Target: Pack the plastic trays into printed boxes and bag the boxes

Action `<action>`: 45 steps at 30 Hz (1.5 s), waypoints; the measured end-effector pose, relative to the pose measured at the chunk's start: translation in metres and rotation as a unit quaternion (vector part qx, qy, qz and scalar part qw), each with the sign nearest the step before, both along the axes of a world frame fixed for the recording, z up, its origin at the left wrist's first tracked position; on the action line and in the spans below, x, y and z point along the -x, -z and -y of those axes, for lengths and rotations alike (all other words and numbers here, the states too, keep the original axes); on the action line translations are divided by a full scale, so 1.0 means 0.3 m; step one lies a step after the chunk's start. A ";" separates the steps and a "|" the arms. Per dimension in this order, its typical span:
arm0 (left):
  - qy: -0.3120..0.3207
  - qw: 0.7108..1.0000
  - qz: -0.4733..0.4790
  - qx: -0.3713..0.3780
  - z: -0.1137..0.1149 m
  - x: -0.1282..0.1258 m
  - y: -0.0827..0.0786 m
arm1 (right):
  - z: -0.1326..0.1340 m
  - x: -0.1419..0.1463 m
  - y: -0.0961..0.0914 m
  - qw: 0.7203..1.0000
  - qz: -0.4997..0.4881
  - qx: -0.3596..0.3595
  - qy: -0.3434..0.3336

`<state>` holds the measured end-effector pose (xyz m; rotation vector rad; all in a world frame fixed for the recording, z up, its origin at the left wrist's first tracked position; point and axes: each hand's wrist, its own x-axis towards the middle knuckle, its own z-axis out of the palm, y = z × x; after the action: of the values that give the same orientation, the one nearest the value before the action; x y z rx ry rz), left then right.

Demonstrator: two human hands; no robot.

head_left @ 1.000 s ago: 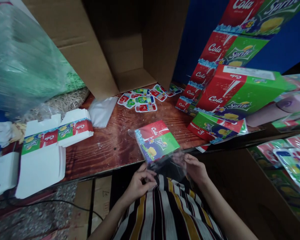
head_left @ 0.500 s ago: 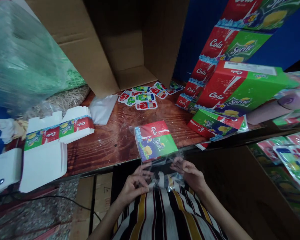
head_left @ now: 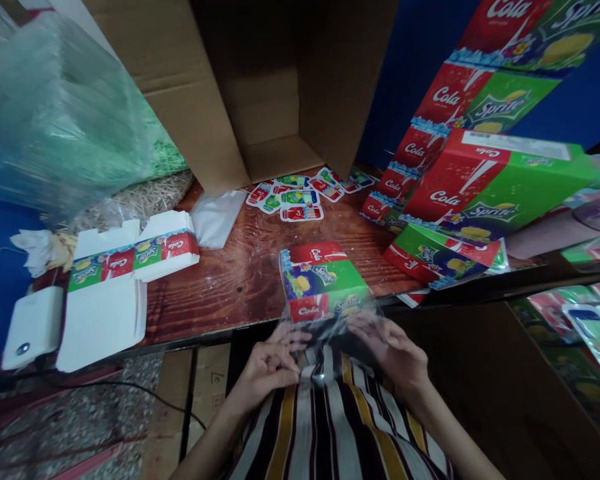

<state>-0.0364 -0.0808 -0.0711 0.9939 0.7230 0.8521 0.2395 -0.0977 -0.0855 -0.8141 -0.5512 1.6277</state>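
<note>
While I watch remotely through the head view, I list: Left hand: thumb and fingers pinching the film of a clear bag. Right hand: fingers against the film; whether they clasp it, I cannot tell. Printed box: just beyond both hands, at the edge of the wooden table, seemingly inside the bag. Progress, as I judge it: box made up and bagged; bag's near end loose between the hands, not yet closed. Left of the grip: flat cartons, not folded up. Beyond, right: stacked boxes, made up. Straight beyond: bottle-shaped cards, loose before a cardboard carton.
</note>
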 end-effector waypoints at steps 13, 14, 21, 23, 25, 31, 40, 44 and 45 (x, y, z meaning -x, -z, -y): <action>-0.156 0.971 0.170 0.066 -0.326 -0.047 -0.146 | -0.371 0.058 -0.203 0.993 0.089 -0.071 0.004; -0.153 0.972 0.167 0.061 -0.343 -0.040 -0.138 | -0.390 0.059 -0.186 0.991 0.102 -0.081 0.008; -0.232 0.967 -0.036 -0.099 -0.453 0.029 -0.036 | -0.475 0.051 -0.043 0.875 0.411 -0.215 0.136; -0.278 0.946 -0.078 -0.145 -0.492 0.032 -0.006 | -0.502 0.055 -0.022 0.862 0.429 -0.215 0.160; -0.299 0.941 -0.060 -0.147 -0.531 0.025 0.013 | -0.530 0.062 -0.012 0.864 0.428 -0.213 0.160; -0.214 0.974 0.024 -0.072 -0.605 -0.005 0.013 | -0.613 0.074 -0.009 0.878 0.403 -0.203 0.157; -0.167 0.984 0.031 -0.050 -0.609 -0.021 -0.016 | -0.667 0.101 0.000 0.900 0.339 -0.183 0.205; -0.159 0.986 0.034 -0.037 -0.588 -0.034 -0.033 | -0.610 0.140 0.025 0.885 0.339 -0.161 0.275; -0.158 0.987 0.030 -0.033 -0.583 -0.037 -0.033 | -0.592 0.150 0.030 0.883 0.342 -0.157 0.279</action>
<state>-0.0253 0.0942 -0.0611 0.9200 0.8171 1.1825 0.1944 0.0800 -0.0944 -1.1674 -0.9408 0.6659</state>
